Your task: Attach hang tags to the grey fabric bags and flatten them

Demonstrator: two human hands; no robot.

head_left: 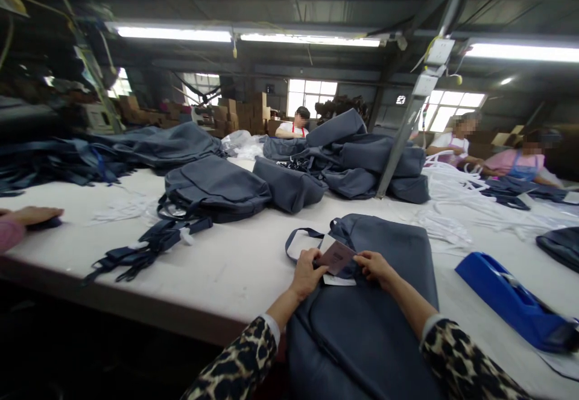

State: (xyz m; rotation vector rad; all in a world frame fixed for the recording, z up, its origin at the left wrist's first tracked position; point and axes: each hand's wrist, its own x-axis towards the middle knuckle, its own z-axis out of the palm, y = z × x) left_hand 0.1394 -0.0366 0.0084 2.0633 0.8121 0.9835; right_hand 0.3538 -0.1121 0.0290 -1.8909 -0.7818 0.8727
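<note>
Closest to you, a dark blue backpack [375, 321] lies on the white table [226, 285]. Above its upper part, your left hand [310, 273] pinches a brown card [338, 257] between thumb and fingers; your right hand [375, 267], fingertips pressed together, grips the card's right corner, so it sits between both hands. To your right is a blue tape dispenser [511, 300]; to your left, a tangle of dark straps [154, 243] and, farther left, another person's hand [38, 215]. Beyond, a slanting metal post [402, 128] partly blocks piled blue bags [357, 152], with white straps [452, 189] heaped right of it. Farthest, people work near bright windows [312, 95].
</note>
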